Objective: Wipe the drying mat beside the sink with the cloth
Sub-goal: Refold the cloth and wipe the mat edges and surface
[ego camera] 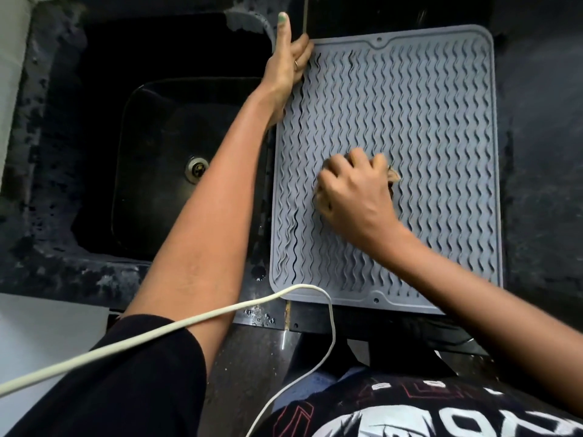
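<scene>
The dark counter [542, 152] carried everything, black stone with wet speckles along its front edge, and the black sink [164, 171] sat sunk into it on the person's left, drain visible, basin otherwise bare. Just beside the sink lay the grey drying mat [441, 127], flat on the counter, wavy ridges running across it, its near edge about level with the counter front. The left hand [288, 63] reached across the sink corner to the mat's far left corner, fingers curled over the rim and thumb pointing up; probably it was pinning the mat so it would not slide under the rubbing, since thin silicone shifts easily. The right hand [353, 190] sat over the mat's middle, fingers bunched down tight on the cloth [394, 175], of which only a small tan scrap showed past the knuckles; the rest was hidden under the palm. The hand looked blurred, so likely mid-stroke, with pressure needed to get into the grooves. Judging by position, the middle was being worked; how much of the mat was already clean could not be told. A white cable [189, 320] looped across the foreground over the left forearm and the mat's near edge, the main snag risk for wide strokes toward the body. A thin rod [305, 14] stood upright behind the left hand, use unclear.
</scene>
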Action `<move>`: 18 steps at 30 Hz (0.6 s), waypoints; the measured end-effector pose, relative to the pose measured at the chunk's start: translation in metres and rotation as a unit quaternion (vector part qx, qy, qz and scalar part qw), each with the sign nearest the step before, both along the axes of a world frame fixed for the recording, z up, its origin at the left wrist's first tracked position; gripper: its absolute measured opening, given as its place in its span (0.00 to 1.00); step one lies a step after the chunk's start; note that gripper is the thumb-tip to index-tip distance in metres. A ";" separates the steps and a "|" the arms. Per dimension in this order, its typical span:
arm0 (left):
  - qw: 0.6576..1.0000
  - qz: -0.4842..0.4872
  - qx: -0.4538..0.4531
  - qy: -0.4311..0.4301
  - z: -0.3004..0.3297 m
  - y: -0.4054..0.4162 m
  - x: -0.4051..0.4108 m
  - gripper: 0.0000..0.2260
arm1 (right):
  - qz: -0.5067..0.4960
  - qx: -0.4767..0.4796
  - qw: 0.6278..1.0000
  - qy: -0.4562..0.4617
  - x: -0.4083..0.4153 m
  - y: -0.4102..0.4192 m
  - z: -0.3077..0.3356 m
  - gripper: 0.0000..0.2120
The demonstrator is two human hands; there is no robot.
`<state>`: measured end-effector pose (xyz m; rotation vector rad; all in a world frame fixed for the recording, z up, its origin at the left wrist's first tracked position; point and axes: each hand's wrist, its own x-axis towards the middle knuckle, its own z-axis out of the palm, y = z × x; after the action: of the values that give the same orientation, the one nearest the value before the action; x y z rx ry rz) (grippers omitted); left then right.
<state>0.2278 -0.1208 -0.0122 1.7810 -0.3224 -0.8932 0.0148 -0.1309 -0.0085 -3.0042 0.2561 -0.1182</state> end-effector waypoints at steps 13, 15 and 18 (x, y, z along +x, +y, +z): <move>0.998 -0.033 0.004 -0.057 0.001 -0.002 -0.029 0.25 | -0.185 0.084 0.979 -0.025 0.110 -0.087 -0.001 0.22; 0.995 -0.029 0.031 -0.096 0.002 0.000 -0.031 0.29 | -0.171 0.044 0.983 -0.046 0.101 -0.077 -0.008 0.20; 0.989 -0.039 0.056 -0.134 -0.005 0.002 -0.030 0.34 | -0.109 0.044 0.990 -0.081 0.057 -0.042 -0.010 0.15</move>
<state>0.1978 -0.1185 -0.0176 2.0077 -0.5267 -0.7381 0.0716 -0.1732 -0.0180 -2.8496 0.5550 -0.3603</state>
